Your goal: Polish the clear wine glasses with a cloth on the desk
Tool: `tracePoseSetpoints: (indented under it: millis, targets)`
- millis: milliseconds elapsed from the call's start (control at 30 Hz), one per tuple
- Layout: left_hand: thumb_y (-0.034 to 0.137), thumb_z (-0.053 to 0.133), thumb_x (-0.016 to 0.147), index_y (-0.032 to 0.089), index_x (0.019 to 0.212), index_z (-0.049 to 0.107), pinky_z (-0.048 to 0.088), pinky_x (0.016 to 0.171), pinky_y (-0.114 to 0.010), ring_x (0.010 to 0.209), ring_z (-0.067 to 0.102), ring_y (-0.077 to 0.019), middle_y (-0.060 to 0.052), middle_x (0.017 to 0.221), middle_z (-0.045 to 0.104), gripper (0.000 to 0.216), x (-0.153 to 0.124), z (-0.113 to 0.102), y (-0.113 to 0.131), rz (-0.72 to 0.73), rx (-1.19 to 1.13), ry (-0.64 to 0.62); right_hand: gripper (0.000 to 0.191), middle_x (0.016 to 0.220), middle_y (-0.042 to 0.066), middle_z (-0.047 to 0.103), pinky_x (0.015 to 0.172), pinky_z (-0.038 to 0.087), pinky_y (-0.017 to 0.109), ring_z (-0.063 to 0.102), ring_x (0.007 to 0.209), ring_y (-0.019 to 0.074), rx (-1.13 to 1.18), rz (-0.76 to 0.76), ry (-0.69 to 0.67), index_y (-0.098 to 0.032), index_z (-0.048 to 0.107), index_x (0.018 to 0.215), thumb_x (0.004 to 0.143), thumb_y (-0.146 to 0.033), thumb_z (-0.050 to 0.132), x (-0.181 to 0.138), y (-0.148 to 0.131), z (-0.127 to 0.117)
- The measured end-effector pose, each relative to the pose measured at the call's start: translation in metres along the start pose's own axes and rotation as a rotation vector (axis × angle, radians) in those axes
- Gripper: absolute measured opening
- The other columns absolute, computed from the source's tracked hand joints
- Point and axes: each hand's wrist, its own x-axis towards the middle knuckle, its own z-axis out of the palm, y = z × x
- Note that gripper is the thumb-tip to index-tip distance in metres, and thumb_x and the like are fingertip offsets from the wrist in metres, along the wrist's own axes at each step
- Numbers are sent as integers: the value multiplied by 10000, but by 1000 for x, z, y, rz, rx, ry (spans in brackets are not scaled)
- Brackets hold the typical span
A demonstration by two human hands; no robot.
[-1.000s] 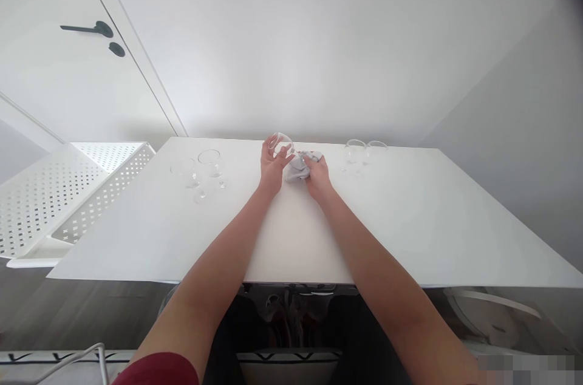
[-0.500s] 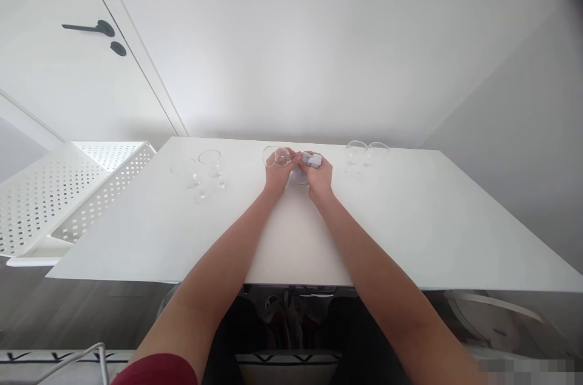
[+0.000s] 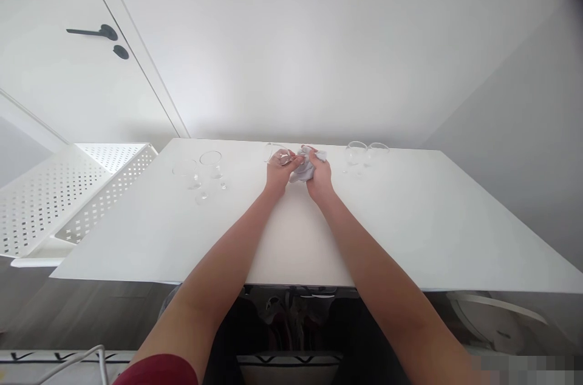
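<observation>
Near the far side of the white table, my left hand (image 3: 279,173) is closed round a clear wine glass (image 3: 270,153) that lies tilted on its side, rim toward the left. Bunched in my right hand (image 3: 320,176) is a pale grey cloth (image 3: 302,171), pressed against the foot end of the glass. Cloth and fingers hide the stem and foot. Both hands meet just above the tabletop, the right thumb lying on top of the cloth.
Two stemmed glasses, one (image 3: 211,164) behind the other (image 3: 186,173), stand on the table (image 3: 401,221) to the left. Two more glasses (image 3: 356,154) are at the right, close to the wall. A white perforated rack (image 3: 86,190) adjoins the table's left end.
The cloth has spread out and now wraps more of the glass's foot end. My right fingers have shifted over it, and the glass has turned slightly in my left hand.
</observation>
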Motion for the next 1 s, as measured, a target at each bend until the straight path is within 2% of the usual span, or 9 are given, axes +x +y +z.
tracePoseSetpoints:
  millis: [67,167,300,400,467,567,667,833,1000]
  targets:
    - [418,935,655,210,862,625,538,919,-378,966,741,-230,-63,953,789,427,0,0,0,-2,11,-6,267,1001,54,773,809,570,337,714,978,229,-4,65,-17,-217,733,986,810,-408,795,1,-1,-1]
    - [409,940,636,211,888,624,547,868,-363,920,740,-223,-62,951,782,449,2,-2,-1,3,5,121,238,977,73,777,800,578,346,721,988,245,-40,169,-73,-203,723,922,820,-409,786,0,-1,-1]
    - [400,926,649,207,887,619,543,836,-342,868,728,-201,-43,888,759,434,4,-4,-3,-11,-7,98,226,1019,51,774,816,577,334,722,1001,228,-12,49,-72,-217,719,1002,849,-382,741,0,-2,-2]
    - [375,929,647,204,863,619,542,868,-349,880,733,-202,-41,874,758,415,4,-4,-5,-18,5,37,190,1000,55,770,805,575,326,723,968,219,0,111,-48,-207,714,970,845,-349,730,1,-2,-3]
    - [382,926,654,203,879,621,546,882,-358,880,737,-204,-49,886,767,420,5,-5,-6,2,31,91,154,975,59,766,799,569,317,720,947,212,-8,155,-51,-197,707,913,827,-320,744,2,-1,-2]
    - [429,915,675,201,917,621,559,885,-370,871,746,-209,-54,893,774,444,6,-7,-8,3,74,145,188,975,34,756,790,559,303,711,911,191,-7,64,-44,-209,708,952,815,-324,765,1,0,-1]
    - [459,911,683,201,983,609,578,896,-395,858,761,-222,-42,835,775,497,6,-6,-9,-52,83,67,244,915,6,740,746,547,285,699,835,166,-30,17,-22,-225,699,1012,819,-355,772,-1,-3,0]
    - [428,918,674,207,984,579,595,878,-408,896,774,-247,-59,889,796,510,6,-5,-7,-41,87,82,326,787,39,718,619,524,298,686,745,192,-80,140,-55,-209,649,880,911,-533,666,-5,0,5]
    - [446,901,710,222,1080,551,579,852,-400,847,767,-238,-59,884,794,556,4,-5,-3,-8,129,52,449,694,13,676,493,440,281,574,531,144,-183,225,82,-213,641,863,917,-657,609,-2,6,5]
